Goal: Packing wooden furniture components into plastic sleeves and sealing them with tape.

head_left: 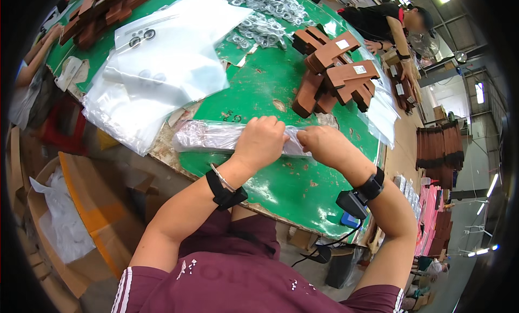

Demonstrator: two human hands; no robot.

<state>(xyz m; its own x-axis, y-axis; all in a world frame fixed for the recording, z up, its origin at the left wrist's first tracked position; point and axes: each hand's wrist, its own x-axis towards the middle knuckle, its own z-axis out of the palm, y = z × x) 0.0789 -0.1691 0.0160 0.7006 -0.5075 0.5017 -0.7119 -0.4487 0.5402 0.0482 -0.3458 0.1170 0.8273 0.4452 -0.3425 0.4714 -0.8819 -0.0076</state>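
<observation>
A long, narrow bundle in clear plastic wrap (211,136) lies across the green table near its front edge. What is inside looks pale and whitish; its kind cannot be made out. My left hand (262,140) is closed over the bundle's middle, fingers curled onto the plastic. Close to the bundle's right end, my right hand (331,146) pinches the wrap with bent fingers. A small gap separates the two hands. Both sets of fingertips are partly hidden behind the knuckles.
Clear plastic bags (167,64) are spread at the left. Brown boxes (335,70) are piled beyond my right hand, and small plastic-wrapped parts (265,10) lie at the back. An open carton (92,221) stands low left. A co-worker (378,27) handles brown pieces at far right.
</observation>
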